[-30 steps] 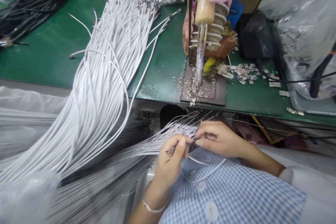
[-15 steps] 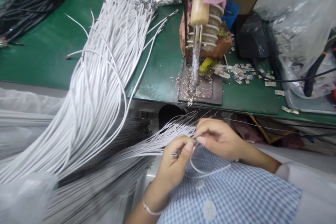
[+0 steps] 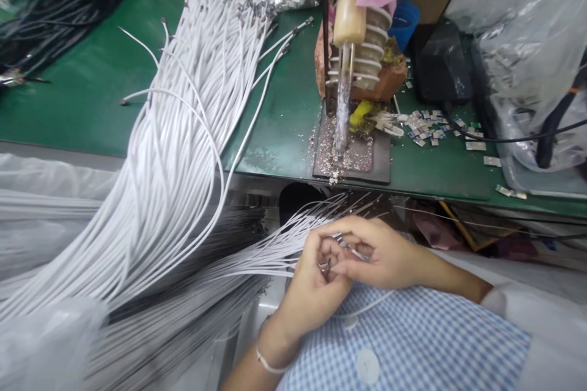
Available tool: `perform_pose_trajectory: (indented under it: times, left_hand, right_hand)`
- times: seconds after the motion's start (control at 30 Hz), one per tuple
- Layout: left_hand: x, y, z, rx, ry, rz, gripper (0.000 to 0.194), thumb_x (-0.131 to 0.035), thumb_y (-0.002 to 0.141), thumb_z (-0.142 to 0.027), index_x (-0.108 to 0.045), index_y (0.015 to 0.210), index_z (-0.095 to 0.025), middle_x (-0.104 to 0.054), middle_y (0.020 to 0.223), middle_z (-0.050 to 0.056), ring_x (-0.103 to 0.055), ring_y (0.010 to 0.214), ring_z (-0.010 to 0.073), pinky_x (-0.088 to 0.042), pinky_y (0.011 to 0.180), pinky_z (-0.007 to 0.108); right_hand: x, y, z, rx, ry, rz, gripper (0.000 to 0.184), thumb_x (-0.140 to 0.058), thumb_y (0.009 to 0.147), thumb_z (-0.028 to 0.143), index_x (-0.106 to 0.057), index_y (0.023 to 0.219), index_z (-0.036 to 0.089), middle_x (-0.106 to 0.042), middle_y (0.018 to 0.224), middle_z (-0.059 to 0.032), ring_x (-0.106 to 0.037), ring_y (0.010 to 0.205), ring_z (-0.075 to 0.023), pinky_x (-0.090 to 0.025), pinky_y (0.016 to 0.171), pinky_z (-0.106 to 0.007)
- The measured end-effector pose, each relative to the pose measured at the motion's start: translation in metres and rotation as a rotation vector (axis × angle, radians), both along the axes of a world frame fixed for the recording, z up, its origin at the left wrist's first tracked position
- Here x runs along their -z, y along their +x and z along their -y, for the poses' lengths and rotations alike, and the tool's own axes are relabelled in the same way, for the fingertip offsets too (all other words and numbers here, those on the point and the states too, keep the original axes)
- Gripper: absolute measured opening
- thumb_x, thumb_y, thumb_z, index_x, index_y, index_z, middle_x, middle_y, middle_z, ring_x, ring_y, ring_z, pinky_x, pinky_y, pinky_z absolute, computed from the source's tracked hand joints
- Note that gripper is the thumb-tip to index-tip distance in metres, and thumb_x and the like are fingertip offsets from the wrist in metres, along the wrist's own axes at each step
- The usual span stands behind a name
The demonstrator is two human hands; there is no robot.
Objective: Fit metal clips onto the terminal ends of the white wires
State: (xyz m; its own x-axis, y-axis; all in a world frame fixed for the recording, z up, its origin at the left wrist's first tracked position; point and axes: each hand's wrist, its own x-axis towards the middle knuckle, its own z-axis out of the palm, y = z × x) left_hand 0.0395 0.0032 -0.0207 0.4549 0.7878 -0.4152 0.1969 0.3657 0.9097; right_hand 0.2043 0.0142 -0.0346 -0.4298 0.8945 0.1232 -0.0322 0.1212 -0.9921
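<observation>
Over the lap, my two hands meet with their fingers touching. My left hand (image 3: 316, 284) is curled palm up around small metal connectors (image 3: 324, 267). My right hand (image 3: 389, 253) bends over it, its thumb and fingers reaching into the left palm; a small silvery piece (image 3: 361, 255) shows between its fingers, too hidden to name. A white cable (image 3: 367, 307) curves out beneath the hands over the checked apron; its end is hidden by the fingers. Just left of them, the tips of a bundle of thin white cables (image 3: 275, 247) fan out.
A large bundle of white cables (image 3: 169, 153) lies across the green table (image 3: 270, 128). A soldering iron (image 3: 342, 91) hangs tip down above a solder-spattered plate (image 3: 380, 162). Small connector boards (image 3: 426, 128) lie scattered right of it. Black cables (image 3: 68, 6) lie far left.
My hands have gone from a fingertip pinch on a small part at the cable end to overlapping, with my right fingers in my left palm. The cable loop has dropped partly from sight.
</observation>
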Motion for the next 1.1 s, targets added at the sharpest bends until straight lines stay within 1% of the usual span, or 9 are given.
perform_pose_trajectory:
  times: [0.1, 0.17, 0.3, 0.37, 0.43, 0.8, 0.9, 0.97, 1.1]
  left_hand:
    - [0.000, -0.001, 0.001, 0.023, -0.006, -0.022, 0.053, -0.057, 0.078, -0.012, -0.034, 0.123, -0.025, -0.054, 0.093, 0.002, -0.054, 0.078, 0.0128, -0.044, 0.068, 0.023]
    - [-0.001, -0.001, 0.001, 0.021, -0.013, -0.015, 0.050, -0.056, 0.080, -0.015, -0.034, 0.124, -0.025, -0.054, 0.094, 0.002, -0.054, 0.078, 0.0128, -0.044, 0.070, 0.023]
    - [-0.004, -0.004, -0.001, -0.022, 0.045, -0.027, 0.021, -0.055, 0.084, -0.021, -0.049, 0.104, -0.023, -0.053, 0.078, -0.001, -0.048, 0.065, 0.0089, -0.040, 0.059, 0.018]
    - [-0.004, -0.006, -0.001, -0.043, 0.079, -0.046, 0.008, -0.055, 0.085, -0.023, -0.054, 0.093, -0.022, -0.052, 0.071, -0.002, -0.045, 0.060, 0.0078, -0.037, 0.055, 0.017]
    - [-0.004, -0.007, 0.000, -0.059, 0.100, -0.047, 0.006, -0.055, 0.085, -0.024, -0.058, 0.090, -0.022, -0.053, 0.070, -0.002, -0.045, 0.059, 0.0075, -0.037, 0.054, 0.017]
    - [-0.008, -0.006, 0.001, -0.072, 0.032, -0.024, 0.009, -0.057, 0.084, -0.027, -0.058, 0.083, -0.018, -0.049, 0.064, -0.003, -0.042, 0.053, 0.0071, -0.033, 0.049, 0.017]
    - [-0.007, -0.004, -0.001, -0.025, 0.021, -0.046, 0.012, -0.055, 0.084, -0.029, -0.057, 0.083, -0.017, -0.048, 0.065, -0.002, -0.042, 0.056, 0.0088, -0.035, 0.052, 0.020]
    - [-0.003, -0.002, -0.002, 0.030, 0.002, -0.053, 0.012, -0.053, 0.085, -0.029, -0.054, 0.083, -0.017, -0.048, 0.067, -0.002, -0.043, 0.059, 0.0101, -0.036, 0.055, 0.021]
    - [0.008, -0.003, -0.002, 0.143, 0.051, -0.049, 0.013, -0.055, 0.082, -0.028, -0.051, 0.081, -0.016, -0.051, 0.074, 0.001, -0.046, 0.069, 0.0137, -0.039, 0.064, 0.025]
  right_hand:
    - [0.000, -0.002, -0.003, -0.076, 0.199, 0.107, 0.009, -0.053, 0.080, 0.013, -0.060, 0.085, 0.016, -0.065, 0.080, -0.0039, -0.059, 0.073, -0.0148, -0.044, 0.069, -0.024]
    - [0.001, -0.001, -0.004, -0.043, 0.250, 0.117, 0.009, -0.051, 0.081, 0.013, -0.058, 0.076, 0.016, -0.062, 0.073, -0.0028, -0.057, 0.070, -0.0139, -0.043, 0.066, -0.023]
    - [0.003, 0.004, -0.004, 0.119, 0.209, 0.043, 0.013, -0.048, 0.081, 0.014, -0.051, 0.069, 0.016, -0.050, 0.060, 0.0015, -0.045, 0.054, -0.0094, -0.036, 0.053, -0.021]
    - [0.004, 0.007, -0.004, 0.145, 0.174, 0.033, 0.019, -0.044, 0.084, 0.015, -0.047, 0.065, 0.016, -0.044, 0.057, 0.0028, -0.040, 0.051, -0.0087, -0.032, 0.051, -0.021]
    - [0.004, 0.008, -0.005, 0.142, 0.152, 0.035, 0.022, -0.042, 0.085, 0.016, -0.044, 0.063, 0.017, -0.041, 0.056, 0.0032, -0.038, 0.051, -0.0086, -0.030, 0.050, -0.021]
    - [0.011, 0.007, -0.002, 0.139, 0.050, -0.035, 0.014, -0.047, 0.080, 0.018, -0.048, 0.066, 0.016, -0.044, 0.058, 0.0029, -0.037, 0.050, -0.0087, -0.030, 0.049, -0.022]
    - [0.010, 0.008, -0.001, 0.174, 0.059, -0.056, 0.007, -0.050, 0.077, 0.016, -0.053, 0.071, 0.015, -0.048, 0.062, 0.0013, -0.040, 0.052, -0.0091, -0.032, 0.048, -0.021]
    - [0.008, 0.009, -0.001, 0.171, 0.102, -0.081, 0.004, -0.054, 0.077, 0.017, -0.057, 0.075, 0.015, -0.051, 0.067, -0.0010, -0.045, 0.058, -0.0105, -0.037, 0.052, -0.022]
    - [0.004, 0.008, 0.000, 0.024, 0.189, -0.075, 0.011, -0.063, 0.076, 0.023, -0.060, 0.082, 0.015, -0.055, 0.072, -0.0027, -0.052, 0.067, -0.0127, -0.044, 0.063, -0.025]
